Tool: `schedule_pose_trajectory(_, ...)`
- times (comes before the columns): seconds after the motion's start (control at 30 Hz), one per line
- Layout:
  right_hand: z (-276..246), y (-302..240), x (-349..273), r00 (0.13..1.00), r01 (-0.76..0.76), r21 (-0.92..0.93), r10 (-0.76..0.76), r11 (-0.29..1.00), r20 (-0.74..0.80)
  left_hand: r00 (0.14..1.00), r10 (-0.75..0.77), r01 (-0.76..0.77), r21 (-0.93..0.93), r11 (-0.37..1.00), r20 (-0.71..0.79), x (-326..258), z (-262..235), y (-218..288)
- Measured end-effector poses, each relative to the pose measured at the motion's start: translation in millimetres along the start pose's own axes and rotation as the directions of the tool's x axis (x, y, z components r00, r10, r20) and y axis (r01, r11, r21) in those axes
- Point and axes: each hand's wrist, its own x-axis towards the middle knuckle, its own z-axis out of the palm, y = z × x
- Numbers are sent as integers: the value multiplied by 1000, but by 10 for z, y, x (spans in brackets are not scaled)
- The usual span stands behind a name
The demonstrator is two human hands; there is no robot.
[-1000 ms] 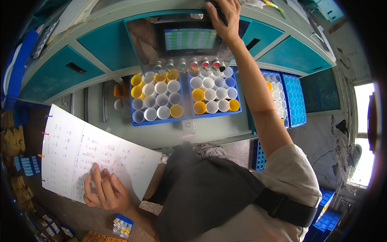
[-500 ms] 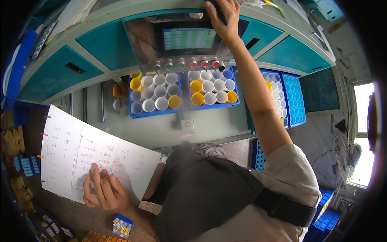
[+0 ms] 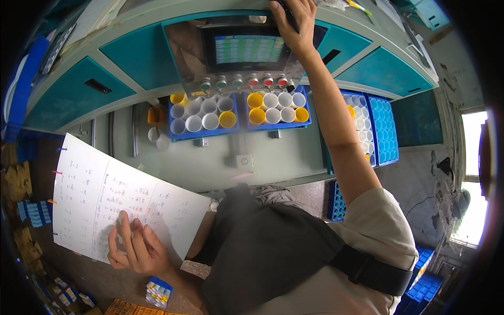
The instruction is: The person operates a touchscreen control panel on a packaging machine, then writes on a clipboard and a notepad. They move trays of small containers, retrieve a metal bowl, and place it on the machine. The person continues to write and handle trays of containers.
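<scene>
My left hand [image 3: 137, 247] is on the lower part of a large white handwritten sheet [image 3: 79, 205], fingers bent across its face. Its grip steadies the tilted sheet; small coloured clips line the left edge. My right arm reaches far ahead, past a control panel [image 3: 189, 58] with a lit screen [image 3: 249, 49] and a row of green and red buttons. At the top of that panel my right hand [image 3: 298, 26] is closed round a dark object [image 3: 286, 16], mostly hidden by the fingers. Below the panel, two blue trays [image 3: 205, 135] [image 3: 283, 126] hold white and yellow cups.
Right of my forearm stand another cup tray [image 3: 362, 123] and a blue tray with round light-blue cells [image 3: 381, 126]. Teal cabinet doors [image 3: 79, 102] flank the panel. An orange container [image 3: 156, 115] stands left of the cups. More crates [image 3: 159, 291] sit on the floor.
Both cup trays have slid away from me, further under the panel, and small brackets now show below their front edges. My hands stay nearly in place.
</scene>
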Motion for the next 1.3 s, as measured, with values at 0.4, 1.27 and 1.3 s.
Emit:
schedule_pose_trajectory(0.4, -10, 2, -7, 1000, 11, 6, -11, 1000, -1, 1000, -8, 8, 14, 1000, 17, -19, -20, 17)
schedule_pose_trajectory(1.27, 3, 13, -22, 1000, 3, 5, -3, 1000, -6, 1000, -9, 8, 33, 999, 29, -39, -30, 43)
schedule_pose_trajectory(1.3, 2, 15, -21, 1000, 7, 1, -7, 1000, -8, 1000, -10, 9, 31, 999, 25, -42, -28, 45)
